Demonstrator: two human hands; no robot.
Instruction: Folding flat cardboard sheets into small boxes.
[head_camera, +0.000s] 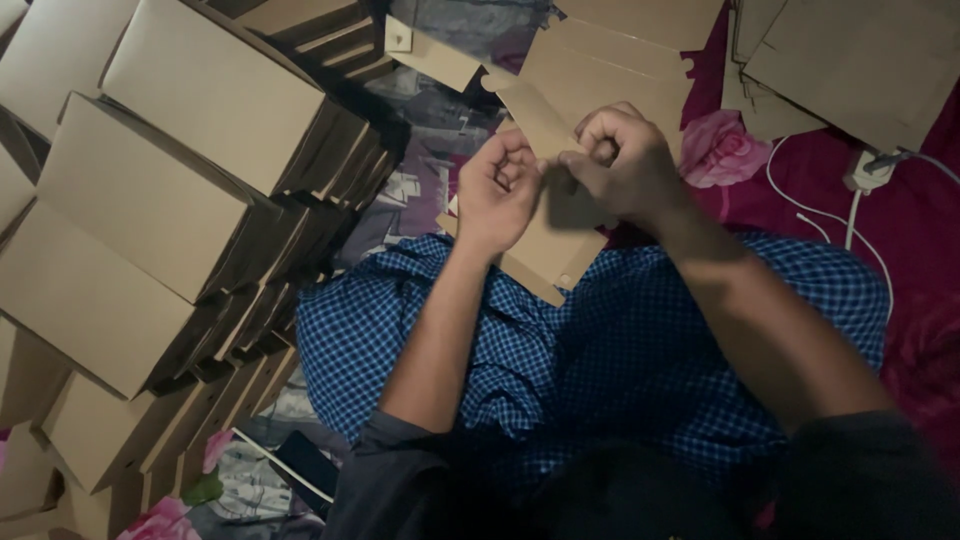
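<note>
A flat brown cardboard box blank (560, 245) lies over my lap, its flaps reaching up toward the top of the view. My left hand (497, 188) pinches a fold of the blank between thumb and fingers. Touching it from the right, my right hand (622, 165) is curled tightly around the same fold. My legs are covered by blue checked cloth (600, 350).
Several stacks of folded brown cardboard boxes (190, 190) fill the left side. More flat cardboard sheets (850, 60) lie at the top right. A white charger with its cable (860, 180) rests on red floral fabric (720, 150). A dark phone (305, 465) lies at bottom left.
</note>
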